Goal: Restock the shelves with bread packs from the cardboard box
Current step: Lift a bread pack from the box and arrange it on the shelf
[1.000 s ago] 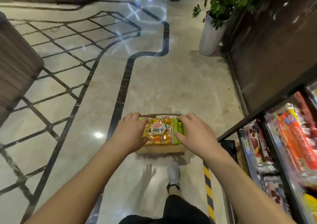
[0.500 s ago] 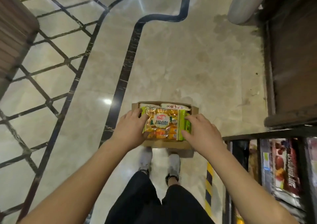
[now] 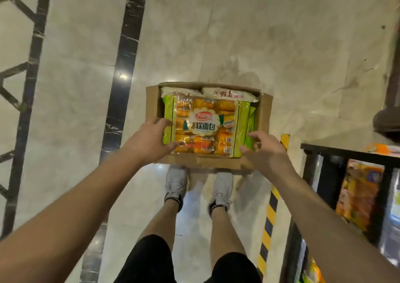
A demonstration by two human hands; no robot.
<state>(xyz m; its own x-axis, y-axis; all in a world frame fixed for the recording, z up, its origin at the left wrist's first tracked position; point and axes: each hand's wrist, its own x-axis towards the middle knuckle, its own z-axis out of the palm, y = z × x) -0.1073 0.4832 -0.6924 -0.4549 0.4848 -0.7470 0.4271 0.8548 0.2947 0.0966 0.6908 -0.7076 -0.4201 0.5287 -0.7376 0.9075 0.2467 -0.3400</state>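
Observation:
An open cardboard box (image 3: 263, 118) sits on the marble floor just past my feet. On top of it lies a green and orange bread pack (image 3: 205, 126) with a round white label. My left hand (image 3: 149, 142) grips the pack's left edge, thumb under its lower corner. My right hand (image 3: 263, 150) holds the lower right corner, fingers partly spread. Two pale bread packs (image 3: 227, 94) lie deeper in the box at its far side. A dark shelf (image 3: 337, 152) with orange packs stands at the right edge.
My two feet in grey shoes (image 3: 176, 183) stand right behind the box. A yellow and black hazard strip (image 3: 270, 213) runs along the floor beside the shelf base. Black inlay lines (image 3: 121, 70) cross the pale floor at left. A dark rounded base (image 3: 387, 120) stands at far right.
The view has tilted down and closer to the box. Both hands have stayed on the same bread pack. The plant and wall have left the view.

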